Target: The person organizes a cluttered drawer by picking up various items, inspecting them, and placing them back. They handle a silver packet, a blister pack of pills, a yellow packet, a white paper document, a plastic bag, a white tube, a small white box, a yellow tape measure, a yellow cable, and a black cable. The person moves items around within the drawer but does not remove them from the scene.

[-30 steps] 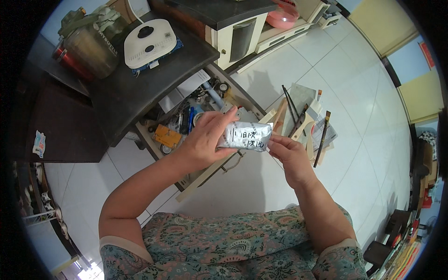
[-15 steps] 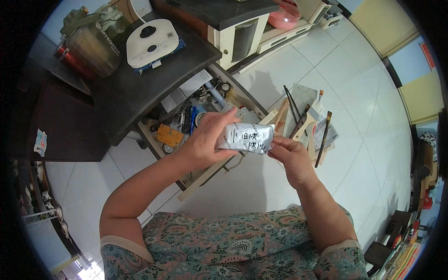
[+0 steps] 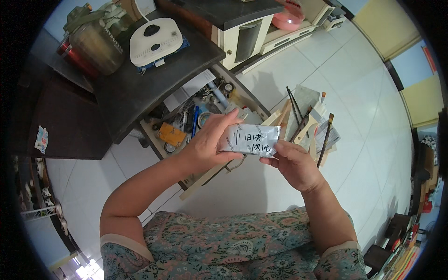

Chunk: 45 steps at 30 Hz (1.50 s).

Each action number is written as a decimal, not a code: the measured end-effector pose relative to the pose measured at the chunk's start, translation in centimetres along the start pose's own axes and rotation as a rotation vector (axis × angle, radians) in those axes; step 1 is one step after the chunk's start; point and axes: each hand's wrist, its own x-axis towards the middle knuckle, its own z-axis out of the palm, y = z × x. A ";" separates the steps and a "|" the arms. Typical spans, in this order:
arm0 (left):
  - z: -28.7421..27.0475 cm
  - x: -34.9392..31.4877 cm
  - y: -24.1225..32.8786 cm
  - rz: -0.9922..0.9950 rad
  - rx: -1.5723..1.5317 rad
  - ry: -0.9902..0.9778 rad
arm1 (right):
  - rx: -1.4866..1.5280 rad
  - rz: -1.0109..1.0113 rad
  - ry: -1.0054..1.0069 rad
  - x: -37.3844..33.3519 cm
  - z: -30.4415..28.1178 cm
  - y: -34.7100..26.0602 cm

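Observation:
A silvery foil packet (image 3: 251,139) with black handwriting on its face is held up in front of my body, above the open drawer's near edge. My left hand (image 3: 212,140) wraps round its left end, thumb below and fingers above. At the other end my right hand (image 3: 296,163) pinches the lower right corner, its thumb on the face and fingers partly hidden behind. Beneath my hands, the pulled-out drawer (image 3: 252,93) holds a jumble of small things: an orange-yellow box (image 3: 171,135), a blue pen (image 3: 195,120), tape rolls and a grey tube (image 3: 217,94).
On the floor to the right lies a pile of brushes (image 3: 325,140), wooden pieces and papers. The dark cabinet top (image 3: 186,60) carries a white rounded device (image 3: 156,42) and a metal canister (image 3: 95,49). A pink basin (image 3: 288,17) stands at the back.
My right hand has shifted its grip from the packet's right edge to the lower right corner, its thumb now over the front. The packet has moved slightly right in view.

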 end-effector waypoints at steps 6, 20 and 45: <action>0.1 0.1 -0.3 0.056 -0.011 0.051 | 0.236 -0.003 -0.142 0.1 -0.3 -0.2; 0.2 0.3 0.7 -0.002 0.022 -0.010 | -0.246 -0.110 0.119 -0.1 -0.2 0.0; 3.3 -0.2 -0.3 -0.671 -0.980 0.245 | -0.425 -0.145 0.296 0.1 -0.6 0.5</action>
